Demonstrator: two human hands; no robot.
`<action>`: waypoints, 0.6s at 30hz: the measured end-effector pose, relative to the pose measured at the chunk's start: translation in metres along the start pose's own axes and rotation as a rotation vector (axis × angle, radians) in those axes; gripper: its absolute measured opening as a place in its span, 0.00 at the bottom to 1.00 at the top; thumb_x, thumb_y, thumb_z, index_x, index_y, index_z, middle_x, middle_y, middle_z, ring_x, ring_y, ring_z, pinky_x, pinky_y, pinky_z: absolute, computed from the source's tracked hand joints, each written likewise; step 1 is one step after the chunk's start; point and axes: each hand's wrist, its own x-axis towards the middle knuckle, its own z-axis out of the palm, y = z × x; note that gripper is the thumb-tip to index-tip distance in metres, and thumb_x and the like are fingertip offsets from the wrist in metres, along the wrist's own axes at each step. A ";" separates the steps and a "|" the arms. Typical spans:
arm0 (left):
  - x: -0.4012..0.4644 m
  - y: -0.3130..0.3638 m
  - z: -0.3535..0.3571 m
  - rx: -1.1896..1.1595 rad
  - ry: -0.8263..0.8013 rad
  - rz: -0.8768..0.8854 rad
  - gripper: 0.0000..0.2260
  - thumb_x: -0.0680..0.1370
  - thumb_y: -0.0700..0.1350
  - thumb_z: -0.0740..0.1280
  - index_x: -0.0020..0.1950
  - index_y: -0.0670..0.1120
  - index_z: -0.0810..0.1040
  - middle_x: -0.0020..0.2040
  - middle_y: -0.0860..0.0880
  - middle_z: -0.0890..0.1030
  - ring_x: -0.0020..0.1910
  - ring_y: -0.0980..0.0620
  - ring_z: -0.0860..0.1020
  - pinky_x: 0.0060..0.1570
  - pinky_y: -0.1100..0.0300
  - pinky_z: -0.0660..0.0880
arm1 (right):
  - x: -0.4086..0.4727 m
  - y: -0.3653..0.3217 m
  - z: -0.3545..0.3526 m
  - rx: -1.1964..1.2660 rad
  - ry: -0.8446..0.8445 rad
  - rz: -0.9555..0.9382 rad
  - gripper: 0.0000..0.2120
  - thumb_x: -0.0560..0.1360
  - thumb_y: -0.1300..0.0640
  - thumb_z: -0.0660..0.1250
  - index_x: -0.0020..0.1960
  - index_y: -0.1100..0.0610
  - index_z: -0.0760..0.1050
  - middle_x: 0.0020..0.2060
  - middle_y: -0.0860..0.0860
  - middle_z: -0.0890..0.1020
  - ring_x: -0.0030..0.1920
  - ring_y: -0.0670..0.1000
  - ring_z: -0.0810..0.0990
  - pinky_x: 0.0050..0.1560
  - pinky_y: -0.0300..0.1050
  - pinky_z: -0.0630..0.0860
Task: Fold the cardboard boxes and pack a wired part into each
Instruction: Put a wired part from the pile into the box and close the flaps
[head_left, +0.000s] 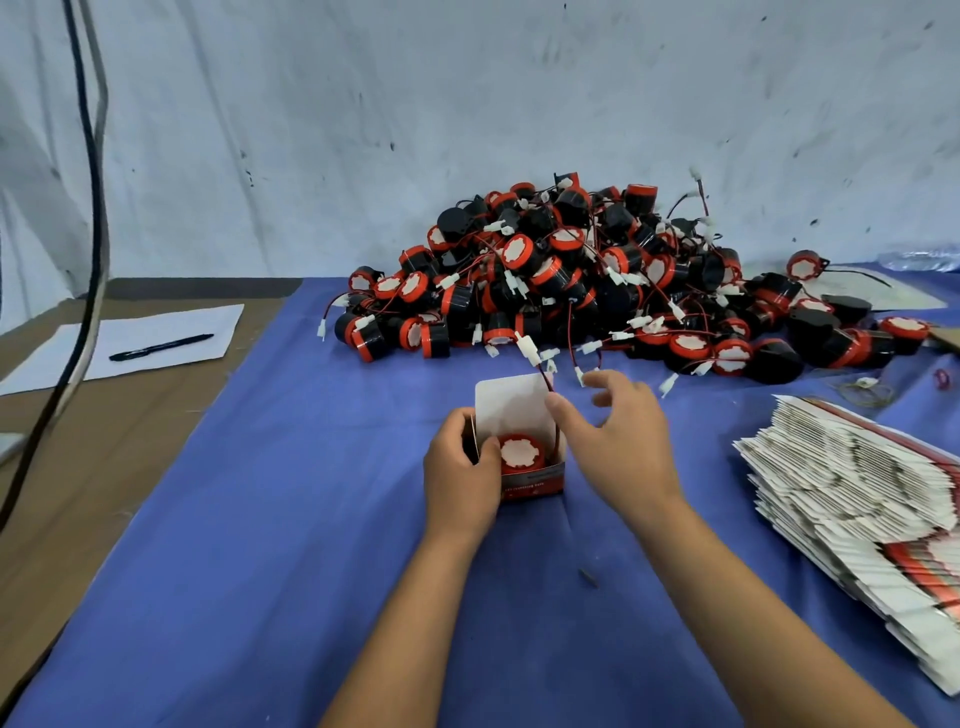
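Cables (85, 171), one black and one grey, hang down at the far left in front of a pale sheet backdrop (467, 104). Below them a white sheet of paper (156, 332) lies on brown cardboard (93, 467), with a black pen (161, 347) resting on it. A blue cloth (291, 519) covers the rest of the work surface.

On the cloth near the middle stands a small red and white cardboard box (530, 467), its white lid flap upright at the back. The left hand (460, 473) grips the box's left side, fingers curled round the wall and thumb at the rim. Inside the box sits a wired part (521, 453), red-rimmed with a white face turned up. Its red and black wire (545, 379) rises out of the box on the right to a white connector.

The right hand (618, 441) is just beside the box, thumb and forefinger pinching that wire, the other fingers loosely spread.

Behind the hands a large pile of wired parts (597, 280) lies against the backdrop. At the far right sits a fanned stack of flat boxes (852, 499), unfolded.
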 end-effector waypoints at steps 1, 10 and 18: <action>0.000 0.000 0.000 0.005 0.003 0.004 0.09 0.79 0.34 0.66 0.52 0.47 0.79 0.46 0.51 0.84 0.47 0.49 0.82 0.49 0.48 0.81 | 0.006 0.002 -0.001 -0.008 -0.070 -0.032 0.18 0.77 0.44 0.72 0.63 0.50 0.78 0.57 0.48 0.75 0.52 0.47 0.76 0.54 0.42 0.73; -0.001 -0.004 0.005 0.057 0.018 0.061 0.07 0.77 0.35 0.68 0.44 0.47 0.76 0.36 0.52 0.78 0.33 0.57 0.72 0.32 0.66 0.69 | 0.005 -0.008 -0.002 -0.305 0.099 -0.350 0.07 0.77 0.61 0.70 0.40 0.59 0.76 0.39 0.52 0.75 0.36 0.54 0.73 0.37 0.54 0.74; -0.002 0.003 0.008 0.086 -0.005 0.039 0.10 0.77 0.36 0.69 0.41 0.51 0.77 0.31 0.59 0.80 0.30 0.61 0.76 0.29 0.68 0.68 | -0.026 -0.034 0.007 -0.498 -0.120 -0.521 0.22 0.60 0.75 0.70 0.38 0.55 0.62 0.33 0.53 0.69 0.27 0.54 0.59 0.26 0.41 0.50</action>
